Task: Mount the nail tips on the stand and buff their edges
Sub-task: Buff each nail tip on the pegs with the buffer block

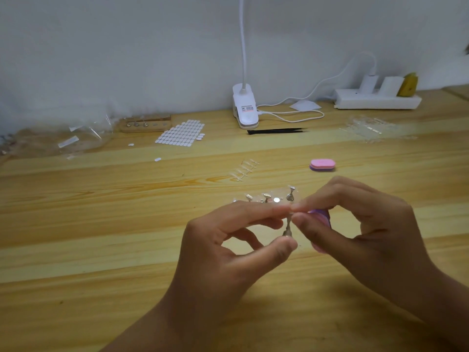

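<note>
Pinching a metal peg (288, 226), left hand (228, 250) meets right hand (368, 232) gripping a purple buffer (321, 215), partly hiding the stand (272, 193).

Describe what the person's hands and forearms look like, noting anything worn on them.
The left hand and right hand are bare: no gloves, rings, watch or bracelet show. Both forearms are uncovered to the frame's edge; no sleeve is visible. The nails that show on the fingers look short and unpainted.

The left grip (223, 250) and right grip (368, 224) are bare hands on bare forearms (177, 316), fingernails (286, 246) cut short.
</note>
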A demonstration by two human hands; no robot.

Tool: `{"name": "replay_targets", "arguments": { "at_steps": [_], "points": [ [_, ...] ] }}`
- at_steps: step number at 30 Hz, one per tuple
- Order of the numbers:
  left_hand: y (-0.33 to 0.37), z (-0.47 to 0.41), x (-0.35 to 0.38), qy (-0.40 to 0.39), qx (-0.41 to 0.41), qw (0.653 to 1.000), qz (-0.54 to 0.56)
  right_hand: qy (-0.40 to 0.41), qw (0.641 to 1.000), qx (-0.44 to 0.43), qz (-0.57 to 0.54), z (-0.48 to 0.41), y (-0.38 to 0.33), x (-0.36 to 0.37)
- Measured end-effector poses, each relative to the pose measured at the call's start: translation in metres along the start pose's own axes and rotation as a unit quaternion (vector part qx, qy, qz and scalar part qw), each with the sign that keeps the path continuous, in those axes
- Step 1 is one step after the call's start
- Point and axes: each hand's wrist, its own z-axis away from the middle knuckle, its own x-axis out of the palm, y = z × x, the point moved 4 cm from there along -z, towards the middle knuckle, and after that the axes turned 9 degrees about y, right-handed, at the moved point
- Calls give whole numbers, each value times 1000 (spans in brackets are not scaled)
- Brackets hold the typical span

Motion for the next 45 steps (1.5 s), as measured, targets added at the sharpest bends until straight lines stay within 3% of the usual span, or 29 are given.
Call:
{"name": "replay_targets", "arguments": {
  "at_steps": [3, 6, 10, 21, 29, 34, 39, 45],
  "points": [
    [-1, 0, -3, 18, -8, 1000, 1, 21, 991, 90, -96, -3, 7, -5],
    [-5, 0, -1, 13, -30, 999, 11, 91, 949, 195, -231, -6, 14, -8],
    [-2, 2, 6, -27, -18, 999, 34, 55, 927, 215, -304, -1, 8, 7],
    [0, 2, 8, -60, -33, 995, 77, 22, 956, 202, -211, 4, 7, 15],
    [1, 3, 10, -52, -16, 998, 43, 57, 964, 184, -183, 5, 3, 11],
    [6, 4, 13, -47, 11, 999, 5, 71, 982, 142, -102, 8, -4, 13],
    [2, 5, 13, -25, -50, 998, 39, 114, 979, 148, -87, 5, 1, 6],
    [3, 4, 13, -27, -60, 996, 65, 130, 973, 162, -97, 3, 2, 5]
  ]
}}
